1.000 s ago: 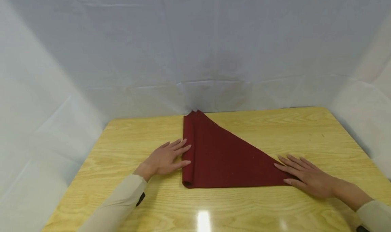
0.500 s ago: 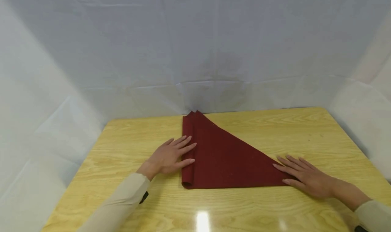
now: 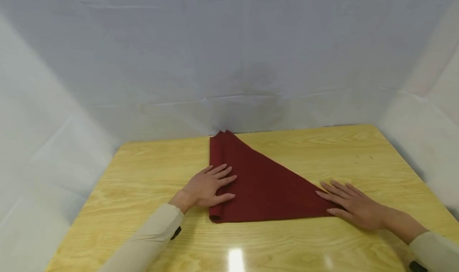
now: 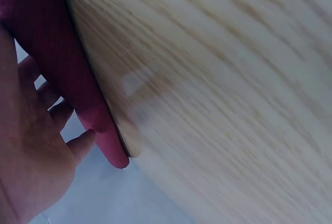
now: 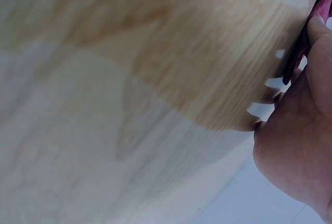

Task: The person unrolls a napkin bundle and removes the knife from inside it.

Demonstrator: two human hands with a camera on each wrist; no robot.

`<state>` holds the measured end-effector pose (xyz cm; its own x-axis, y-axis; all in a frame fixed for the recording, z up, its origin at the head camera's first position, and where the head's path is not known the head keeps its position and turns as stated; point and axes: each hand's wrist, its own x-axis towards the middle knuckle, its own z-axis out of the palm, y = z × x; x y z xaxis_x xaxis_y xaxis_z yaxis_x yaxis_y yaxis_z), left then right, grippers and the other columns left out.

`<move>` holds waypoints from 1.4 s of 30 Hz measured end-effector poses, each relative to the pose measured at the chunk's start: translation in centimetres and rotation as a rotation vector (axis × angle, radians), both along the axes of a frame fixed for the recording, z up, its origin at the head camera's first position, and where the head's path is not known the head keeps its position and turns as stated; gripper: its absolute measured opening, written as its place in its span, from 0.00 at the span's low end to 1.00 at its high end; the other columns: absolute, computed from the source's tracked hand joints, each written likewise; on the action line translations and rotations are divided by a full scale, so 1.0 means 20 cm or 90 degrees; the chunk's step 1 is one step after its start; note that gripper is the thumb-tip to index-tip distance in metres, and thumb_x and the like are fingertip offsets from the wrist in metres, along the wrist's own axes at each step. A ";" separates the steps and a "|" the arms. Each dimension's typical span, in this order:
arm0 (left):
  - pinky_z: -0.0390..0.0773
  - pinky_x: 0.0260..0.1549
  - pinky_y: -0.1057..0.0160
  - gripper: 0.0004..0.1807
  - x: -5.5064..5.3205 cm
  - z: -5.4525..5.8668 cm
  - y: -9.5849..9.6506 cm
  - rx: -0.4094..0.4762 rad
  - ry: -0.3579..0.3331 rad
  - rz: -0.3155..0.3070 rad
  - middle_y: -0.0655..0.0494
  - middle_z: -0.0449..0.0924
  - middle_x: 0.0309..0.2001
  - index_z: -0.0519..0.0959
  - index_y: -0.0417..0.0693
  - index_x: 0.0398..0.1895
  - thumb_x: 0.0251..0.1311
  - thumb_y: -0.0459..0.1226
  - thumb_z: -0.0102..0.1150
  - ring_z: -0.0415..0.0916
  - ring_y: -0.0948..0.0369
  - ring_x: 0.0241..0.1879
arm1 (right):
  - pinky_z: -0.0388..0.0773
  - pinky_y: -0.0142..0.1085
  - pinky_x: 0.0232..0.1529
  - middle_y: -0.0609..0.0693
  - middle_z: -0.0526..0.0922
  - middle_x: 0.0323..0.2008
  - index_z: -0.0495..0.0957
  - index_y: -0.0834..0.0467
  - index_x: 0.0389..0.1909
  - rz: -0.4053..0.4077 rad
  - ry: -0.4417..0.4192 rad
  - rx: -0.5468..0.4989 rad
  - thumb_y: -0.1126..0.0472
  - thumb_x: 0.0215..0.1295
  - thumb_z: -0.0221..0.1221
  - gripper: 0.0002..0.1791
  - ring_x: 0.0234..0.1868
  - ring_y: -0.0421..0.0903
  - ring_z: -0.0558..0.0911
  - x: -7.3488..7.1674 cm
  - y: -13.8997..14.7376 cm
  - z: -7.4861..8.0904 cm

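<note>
A dark red cloth (image 3: pixel 265 188) lies on the wooden table as a rough triangle, its left edge rolled into a loose tube that runs front to back. Across that rolled edge rests my left hand (image 3: pixel 208 187), its fingers spread and extended onto the flat part beside the roll. In the left wrist view the thumb and fingers lie along the red roll (image 4: pixel 62 63). Over the pointed right corner, my right hand (image 3: pixel 358 206) lies flat with straight fingers. The right wrist view shows a strip of the cloth (image 5: pixel 303 45) by that thumb.
The light wooden table (image 3: pixel 150 160) has rounded back corners. White sheeting (image 3: pixel 229 57) hangs close behind the table and along both sides. Light sleeves (image 3: pixel 150 232) cover both forearms, with a dark band at each wrist.
My left hand has slid to the right over the rolled edge, its fingertips now past the roll. The right hand stays on the corner; the whole view has shifted slightly.
</note>
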<state>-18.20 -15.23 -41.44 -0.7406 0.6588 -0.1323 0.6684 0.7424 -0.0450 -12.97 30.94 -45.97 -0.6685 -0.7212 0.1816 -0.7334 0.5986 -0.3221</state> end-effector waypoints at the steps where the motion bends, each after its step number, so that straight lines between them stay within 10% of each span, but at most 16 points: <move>1: 0.48 0.68 0.51 0.37 0.00 0.00 -0.01 -0.001 -0.003 0.000 0.56 0.51 0.73 0.60 0.61 0.73 0.66 0.66 0.33 0.43 0.57 0.73 | 0.24 0.24 0.64 0.56 0.58 0.71 0.63 0.54 0.71 0.000 0.001 0.000 0.59 0.72 0.52 0.27 0.74 0.46 0.44 0.00 0.00 0.00; 42: 0.53 0.66 0.48 0.34 0.08 0.06 -0.25 0.065 0.025 0.033 0.54 0.54 0.73 0.68 0.53 0.69 0.66 0.62 0.42 0.49 0.55 0.71 | 0.23 0.24 0.64 0.53 0.56 0.72 0.62 0.52 0.71 -0.011 -0.027 -0.012 0.58 0.73 0.50 0.27 0.74 0.43 0.41 0.00 0.01 -0.02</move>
<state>-16.59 -20.30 -40.31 -0.7771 0.6283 -0.0367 0.6285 0.7777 0.0077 -13.01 31.18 -46.37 -0.6884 -0.7059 0.1669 -0.7084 0.6047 -0.3641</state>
